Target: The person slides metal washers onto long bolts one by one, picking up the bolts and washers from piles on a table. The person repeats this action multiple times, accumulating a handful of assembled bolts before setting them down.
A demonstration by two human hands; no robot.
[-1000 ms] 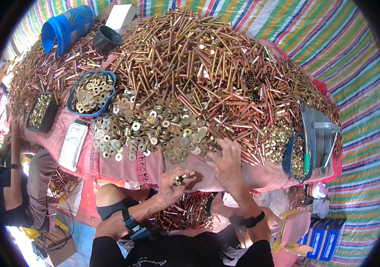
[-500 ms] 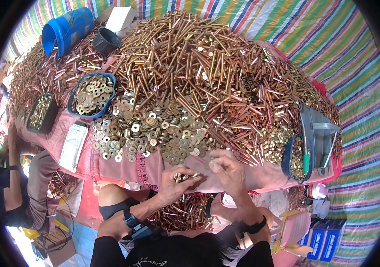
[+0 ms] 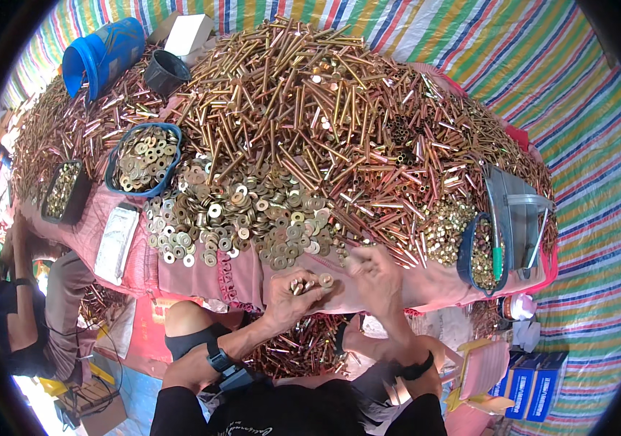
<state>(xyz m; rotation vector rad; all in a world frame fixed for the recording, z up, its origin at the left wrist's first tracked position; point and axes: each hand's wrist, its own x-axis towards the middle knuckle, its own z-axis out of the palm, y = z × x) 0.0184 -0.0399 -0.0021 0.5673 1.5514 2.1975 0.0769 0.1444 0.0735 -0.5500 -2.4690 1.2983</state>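
Note:
My left hand (image 3: 294, 294) is closed around several brass-coloured bolts (image 3: 300, 286), whose ends stick out of the fist. At its thumb and index finger sits a small round metal piece (image 3: 326, 280), likely a washer or nut. My right hand (image 3: 373, 270) hovers just to the right, apart from the left, its fingers bent and smeared by motion; whether they hold anything cannot be seen. Beyond both hands, a heap of flat washers (image 3: 252, 211) lies on the pink cloth (image 3: 252, 280). Small nuts (image 3: 445, 229) are piled farther right, in front of the big mound of bolts (image 3: 310, 102).
A blue tub of washers (image 3: 143, 160) and a dark tray of nuts (image 3: 64, 192) stand left. At right are a blue tub (image 3: 479, 254) of small parts and a grey container (image 3: 521, 225). A blue bucket (image 3: 107, 54) lies far left. Another person's arm (image 3: 23, 291) is at the left edge.
The round piece now shows face-on at my left fingertips. My right hand has shifted slightly, its fingers blurred. The view has moved a little.

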